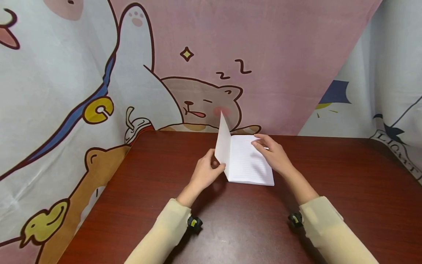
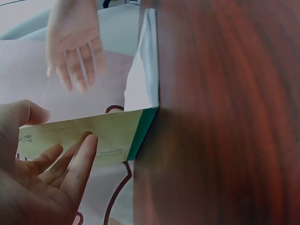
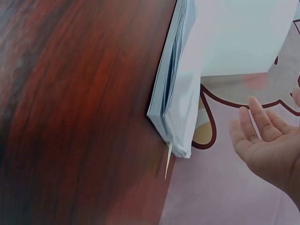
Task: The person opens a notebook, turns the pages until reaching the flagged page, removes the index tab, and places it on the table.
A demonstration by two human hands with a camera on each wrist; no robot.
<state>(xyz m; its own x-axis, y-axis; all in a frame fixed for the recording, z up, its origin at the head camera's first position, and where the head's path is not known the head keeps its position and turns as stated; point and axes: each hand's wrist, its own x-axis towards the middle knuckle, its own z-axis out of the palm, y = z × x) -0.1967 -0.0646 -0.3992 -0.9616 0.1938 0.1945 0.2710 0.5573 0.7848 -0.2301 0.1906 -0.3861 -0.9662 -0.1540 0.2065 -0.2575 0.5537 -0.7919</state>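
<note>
A lined notebook (image 1: pixel 247 163) lies open on the table, its white pages facing up. Its front cover (image 1: pixel 222 145) stands nearly upright on the left, white inside; the left wrist view shows a yellowish outside and a green spine strip (image 2: pixel 143 133). My left hand (image 1: pixel 205 172) holds this cover by its edge, thumb on the inner side and fingers against the outside. Over the upper right of the page hovers my right hand (image 1: pixel 275 156), fingers loosely bent and holding nothing. The right wrist view shows that hand (image 3: pixel 269 145) apart from the page block (image 3: pixel 183 108).
The dark red-brown wooden table (image 1: pixel 148 165) carries the notebook near its far edge. Behind it hangs a pink and white cartoon cloth (image 1: pixel 280 73), which also runs down the left side. A small black device (image 1: pixel 195 223) sits at each wrist.
</note>
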